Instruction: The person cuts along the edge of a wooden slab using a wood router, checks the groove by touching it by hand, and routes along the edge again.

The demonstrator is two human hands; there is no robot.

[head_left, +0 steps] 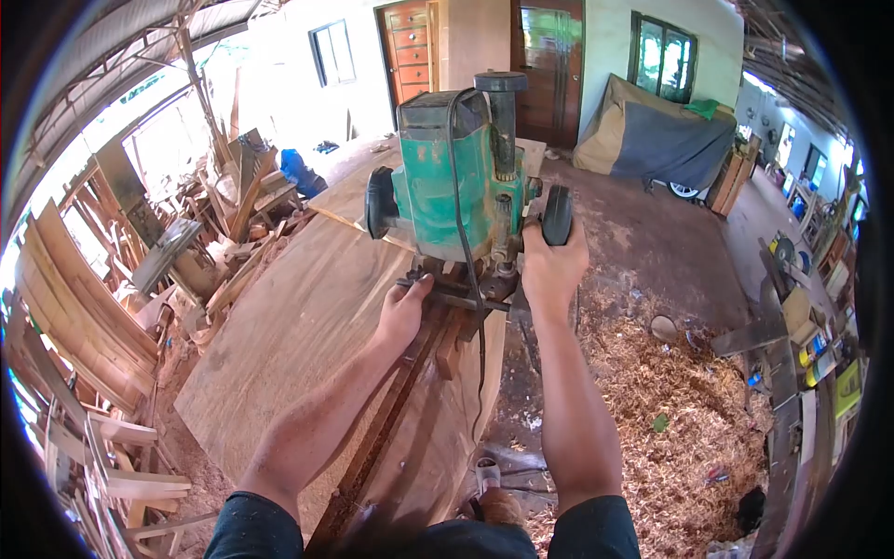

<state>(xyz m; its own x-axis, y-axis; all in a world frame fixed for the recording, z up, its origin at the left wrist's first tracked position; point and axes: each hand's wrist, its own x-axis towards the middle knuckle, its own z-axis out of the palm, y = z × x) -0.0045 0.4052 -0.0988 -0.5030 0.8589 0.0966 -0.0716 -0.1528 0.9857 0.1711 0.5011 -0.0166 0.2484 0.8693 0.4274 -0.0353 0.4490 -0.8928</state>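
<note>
A green plunge router (pixel 430 191) stands upright over a narrow piece of wood (pixel 396 415) on a plywood-topped work surface (pixel 289 307). My right hand (pixel 556 261) is wrapped round the router's black right handle (pixel 558 216). Lower down, my left hand (pixel 404 310) grips the front of the router's base, by a small knob and the guide bar (pixel 466 296); its fingertips are partly hidden. Nobody touches the black left handle (pixel 380 202). A black cord (pixel 480 354) hangs from the router's top down its front. The cutting bit is out of sight.
Wood shavings (pixel 661 401) cover the floor at right. Scrap wood (pixel 233 205) is heaped at left beside curved boards (pixel 79 307). A covered vehicle (pixel 652 140) stands by the far wall. Planks and bottles (pixel 815 359) line the right edge. My foot (pixel 487 473) is below.
</note>
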